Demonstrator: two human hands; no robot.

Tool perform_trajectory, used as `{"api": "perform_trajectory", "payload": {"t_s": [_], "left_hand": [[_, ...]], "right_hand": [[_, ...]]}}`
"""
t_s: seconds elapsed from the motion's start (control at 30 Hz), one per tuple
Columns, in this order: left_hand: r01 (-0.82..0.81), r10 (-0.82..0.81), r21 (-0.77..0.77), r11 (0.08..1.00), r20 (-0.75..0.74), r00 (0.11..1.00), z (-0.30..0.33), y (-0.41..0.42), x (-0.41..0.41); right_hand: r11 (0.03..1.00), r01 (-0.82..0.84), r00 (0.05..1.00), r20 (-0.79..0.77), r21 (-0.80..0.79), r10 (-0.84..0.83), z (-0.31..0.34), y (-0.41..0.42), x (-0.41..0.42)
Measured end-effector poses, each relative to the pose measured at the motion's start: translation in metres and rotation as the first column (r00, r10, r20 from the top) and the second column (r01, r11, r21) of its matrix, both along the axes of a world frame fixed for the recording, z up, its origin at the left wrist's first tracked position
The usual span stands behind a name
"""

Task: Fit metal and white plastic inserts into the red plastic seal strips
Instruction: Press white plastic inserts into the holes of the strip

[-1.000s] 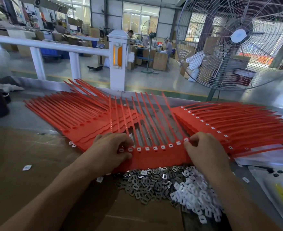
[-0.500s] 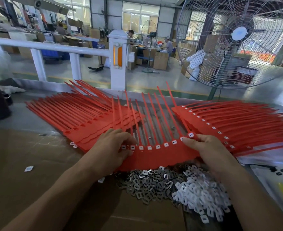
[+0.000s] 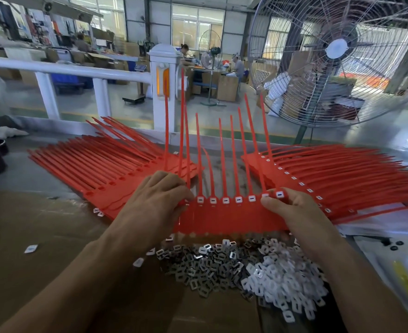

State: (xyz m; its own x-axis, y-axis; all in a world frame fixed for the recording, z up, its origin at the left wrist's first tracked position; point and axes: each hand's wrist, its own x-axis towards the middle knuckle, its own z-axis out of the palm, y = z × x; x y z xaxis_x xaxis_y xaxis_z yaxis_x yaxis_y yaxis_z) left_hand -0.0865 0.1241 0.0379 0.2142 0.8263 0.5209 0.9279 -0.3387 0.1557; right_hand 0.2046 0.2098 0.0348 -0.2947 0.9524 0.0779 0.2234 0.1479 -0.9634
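Head view: your left hand and right hand each grip an end of the red seal strip. Strip tails point upward. Metal inserts lie below.

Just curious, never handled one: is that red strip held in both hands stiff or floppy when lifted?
Probably bendy rather than rigid: the red strip sags slightly between the left hand and right hand. Its thin tails stand up yet curve, so likely springy. It looks light, since fingers pinching its ends seem enough to hold it.
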Motion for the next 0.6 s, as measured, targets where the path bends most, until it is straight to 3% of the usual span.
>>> {"api": "perform_trajectory", "payload": {"t_s": [0.23,0.6], "left_hand": [[0.053,-0.053,0.108,0.993,0.001,0.999,0.001,-0.001,0.003],[0.014,-0.02,0.08,0.997,0.065,0.998,-0.001,0.011,0.004]], "right_hand": [[0.998,0.061,0.992,-0.115,0.001,-0.06,0.008,-0.006,0.005],[0.979,0.183,0.976,-0.139,0.089,-0.169,0.006,-0.005,0.0]]}}
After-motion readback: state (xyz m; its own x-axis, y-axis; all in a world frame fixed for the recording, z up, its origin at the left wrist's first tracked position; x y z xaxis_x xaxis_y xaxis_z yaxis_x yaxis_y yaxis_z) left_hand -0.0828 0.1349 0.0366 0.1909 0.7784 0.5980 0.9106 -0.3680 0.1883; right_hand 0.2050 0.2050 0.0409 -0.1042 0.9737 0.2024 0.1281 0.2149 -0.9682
